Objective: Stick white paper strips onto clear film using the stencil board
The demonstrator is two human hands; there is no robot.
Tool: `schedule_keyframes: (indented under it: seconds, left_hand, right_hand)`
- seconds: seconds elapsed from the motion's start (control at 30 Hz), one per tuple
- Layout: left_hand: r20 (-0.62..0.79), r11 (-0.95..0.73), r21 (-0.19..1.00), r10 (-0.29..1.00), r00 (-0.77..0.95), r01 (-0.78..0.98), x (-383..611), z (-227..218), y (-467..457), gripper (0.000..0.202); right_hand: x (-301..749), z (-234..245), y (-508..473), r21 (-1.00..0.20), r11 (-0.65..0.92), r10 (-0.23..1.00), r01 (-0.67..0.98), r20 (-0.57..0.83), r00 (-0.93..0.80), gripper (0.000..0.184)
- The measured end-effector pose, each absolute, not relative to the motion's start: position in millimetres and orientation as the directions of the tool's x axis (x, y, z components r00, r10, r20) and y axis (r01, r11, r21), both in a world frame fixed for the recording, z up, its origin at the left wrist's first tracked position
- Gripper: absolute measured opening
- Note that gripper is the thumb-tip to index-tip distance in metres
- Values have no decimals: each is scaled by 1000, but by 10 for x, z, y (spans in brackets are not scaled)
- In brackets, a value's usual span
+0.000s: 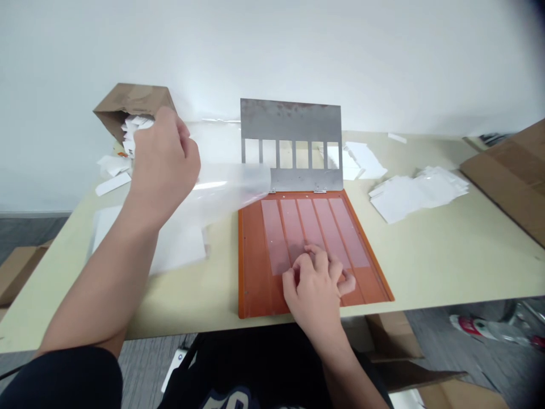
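My left hand [166,156] is raised over the left part of the table, its fingers closed on a clear plastic sheet [232,184]. Blurred by motion, the sheet stretches right toward the hinge of an orange board [255,250]. A grey metal frame [293,119] with a row of slots stands raised at the board's back edge. Several pale translucent strips [309,218] lie side by side on the board. My right hand [315,284] rests on the front ends of the strips with bent, spread fingers; nothing shows in its grasp.
Behind my left hand a cardboard box [142,97] spills white paper pieces. White sheets [179,250] lie at the left. White paper pieces [417,190] are heaped right of the board, with more [366,159] behind it. Another cardboard box [511,170] borders the right side.
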State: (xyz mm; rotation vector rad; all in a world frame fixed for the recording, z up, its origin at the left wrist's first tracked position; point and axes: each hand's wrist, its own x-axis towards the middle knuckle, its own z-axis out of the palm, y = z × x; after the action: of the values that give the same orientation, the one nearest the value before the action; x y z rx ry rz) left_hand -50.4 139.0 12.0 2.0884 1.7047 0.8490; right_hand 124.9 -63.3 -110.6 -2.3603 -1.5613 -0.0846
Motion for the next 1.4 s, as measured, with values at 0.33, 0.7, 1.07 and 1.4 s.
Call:
schedule_keyframes:
  seconds: [0.33, 0.7, 1.07, 1.4]
  left_hand:
    - [248, -214, 623, 966, 70, 752, -326, 439, 1110, 27]
    - [435, -464, 543, 868, 238, 700, -476, 279, 1135, 28]
    - [206, -383, 650, 920, 333, 657, -486, 310, 1063, 24]
    - [-31, -304, 801, 839, 543, 516, -341, 230, 1024, 18]
  right_hand:
    - [1266, -1146, -653, -271, -155, 947, 950, 233, 221, 24]
    - [1241, -1220, -616, -272, -109, 906, 956, 369, 208, 17]
    - [1244, -1221, -623, -274, -101, 921, 956, 337, 193, 20]
    - [1248, -1173, -604, -423, -55, 899, 905, 374, 230, 22]
